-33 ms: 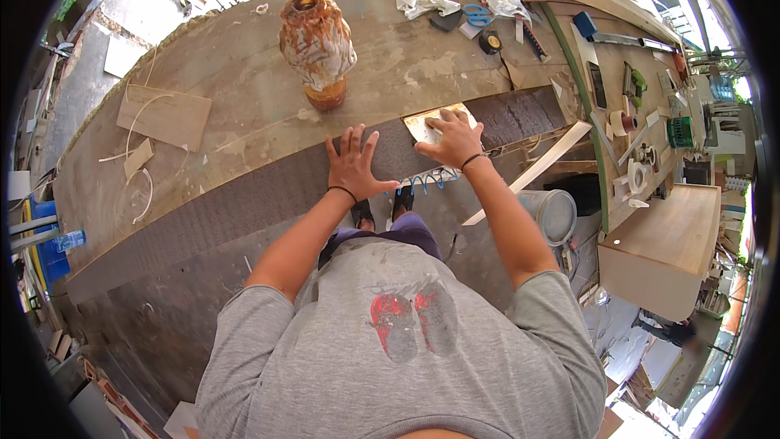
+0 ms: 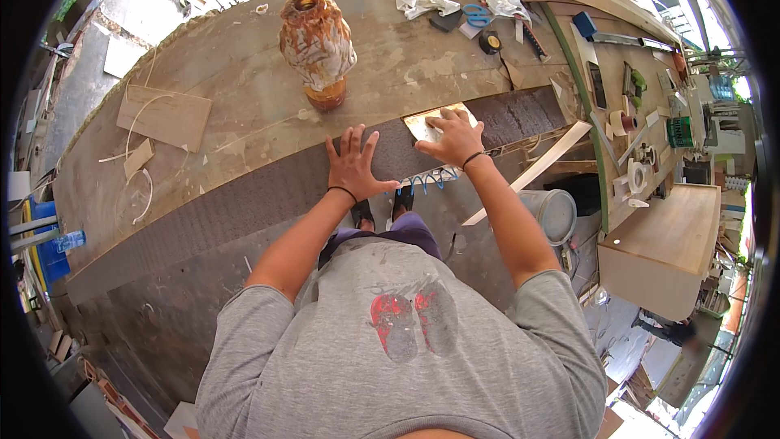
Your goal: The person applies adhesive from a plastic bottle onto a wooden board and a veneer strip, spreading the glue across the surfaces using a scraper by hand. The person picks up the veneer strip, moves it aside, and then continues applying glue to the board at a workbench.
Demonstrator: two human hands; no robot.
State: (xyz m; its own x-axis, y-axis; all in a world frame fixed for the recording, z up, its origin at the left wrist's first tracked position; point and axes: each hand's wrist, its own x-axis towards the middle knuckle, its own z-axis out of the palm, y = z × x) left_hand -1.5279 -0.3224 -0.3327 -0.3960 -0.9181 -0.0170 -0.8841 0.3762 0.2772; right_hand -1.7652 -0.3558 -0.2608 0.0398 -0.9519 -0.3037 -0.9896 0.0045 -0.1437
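Left hand [image 2: 356, 164] splayed flat on dark strip [image 2: 244, 203] — right hand [image 2: 452, 137] on sandpaper sheet [image 2: 424, 124].

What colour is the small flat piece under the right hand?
Pale tan, like bare wood; the small flat piece under the right hand shows best in the head view.

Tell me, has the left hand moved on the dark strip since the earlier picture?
No. The left hand lies flat on the dark strip, just below the rusty jug, in the same place as before.
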